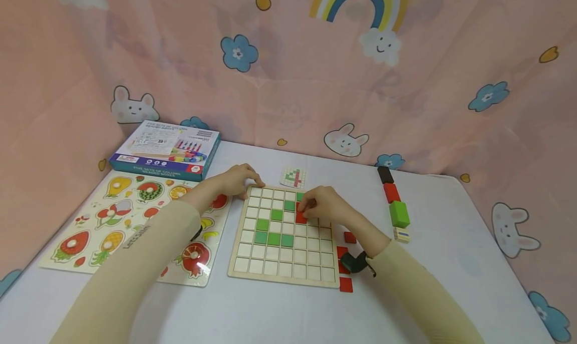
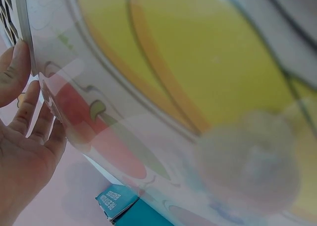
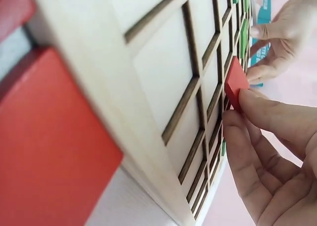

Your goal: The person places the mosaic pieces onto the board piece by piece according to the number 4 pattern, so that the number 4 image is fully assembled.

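A wooden grid board [image 1: 284,279] lies in the middle of the white table, with several green tiles [image 1: 273,239] set in its cells. My right hand [image 1: 326,204] pinches a red tile [image 3: 236,82] between thumb and fingertips, tilted over the upper right cells. Red also shows beside those fingertips in the head view. At the board's far left corner, my left hand [image 1: 239,180] holds the frame, thumb along one edge and fingers at the other. A small pattern card [image 1: 293,177] with green and red squares lies behind the board.
Several loose red tiles [image 1: 346,285] line the board's right side. Farther right, black blocks [image 1: 385,175], red blocks [image 1: 391,193], a green block [image 1: 399,214] and a wooden piece [image 1: 401,235] form a row. A fruit puzzle board [image 1: 101,209] and a box [image 1: 164,148] occupy the left.
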Available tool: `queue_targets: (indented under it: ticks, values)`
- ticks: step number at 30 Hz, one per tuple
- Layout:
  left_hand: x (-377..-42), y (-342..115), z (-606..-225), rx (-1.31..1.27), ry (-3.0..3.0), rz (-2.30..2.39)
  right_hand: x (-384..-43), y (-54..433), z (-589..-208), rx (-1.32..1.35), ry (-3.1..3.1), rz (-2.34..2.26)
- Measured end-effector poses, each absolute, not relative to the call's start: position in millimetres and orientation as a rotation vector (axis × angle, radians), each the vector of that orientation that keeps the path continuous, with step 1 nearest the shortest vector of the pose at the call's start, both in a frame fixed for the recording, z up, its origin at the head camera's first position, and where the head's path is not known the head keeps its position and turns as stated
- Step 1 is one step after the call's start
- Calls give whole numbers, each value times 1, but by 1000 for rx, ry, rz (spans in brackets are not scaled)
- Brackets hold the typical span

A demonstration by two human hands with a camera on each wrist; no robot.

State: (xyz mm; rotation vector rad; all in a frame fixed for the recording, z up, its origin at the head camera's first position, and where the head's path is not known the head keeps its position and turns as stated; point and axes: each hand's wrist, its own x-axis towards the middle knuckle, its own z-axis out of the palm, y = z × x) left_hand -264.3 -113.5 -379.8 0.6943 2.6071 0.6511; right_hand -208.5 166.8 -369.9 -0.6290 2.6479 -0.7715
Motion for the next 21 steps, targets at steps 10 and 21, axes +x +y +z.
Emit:
queue_targets:
  ticks: [10,21]
  values:
    - [-263,-112,-378,689,2599,657,-205,182,-366,-610,2678,-767]
    - [-264,-113,-379,680,2601,635,-208,255,-361,-401,2624,-616]
